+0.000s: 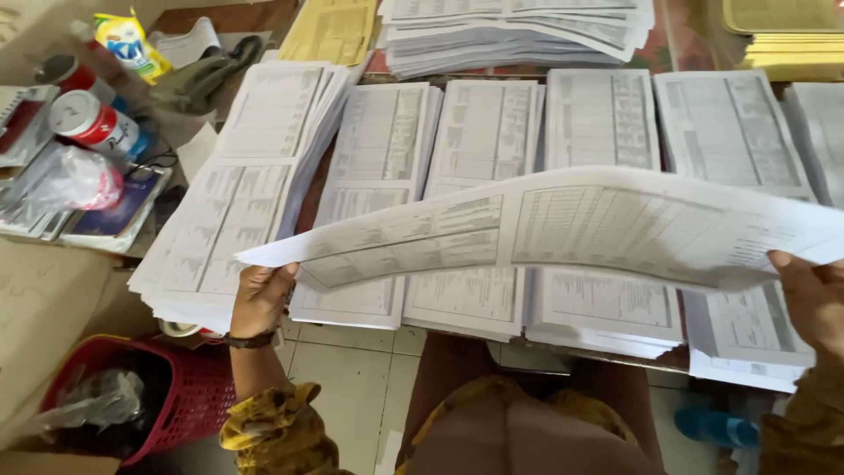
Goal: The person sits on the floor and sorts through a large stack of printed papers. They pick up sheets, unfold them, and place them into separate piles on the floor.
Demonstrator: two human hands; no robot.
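I hold a wide set of printed sheets point(563, 229) stretched out in the air above the table. My left hand point(261, 297) grips its left end from below. At the right end, my right hand point(813, 299) holds the other edge. Under the sheets lie several stacks of printed table forms side by side, among them a tall fanned stack point(237, 193) at the left and a stack point(488, 132) in the middle. The held sheets hide the middles of these stacks.
More paper piles point(519, 31) and yellow sheets point(332, 31) lie at the back. Cans point(92, 123), a plastic bag point(75, 180) and a snack packet point(130, 44) crowd the left. A red basket point(189, 396) stands on the tiled floor, lower left; a blue object point(716, 428) lower right.
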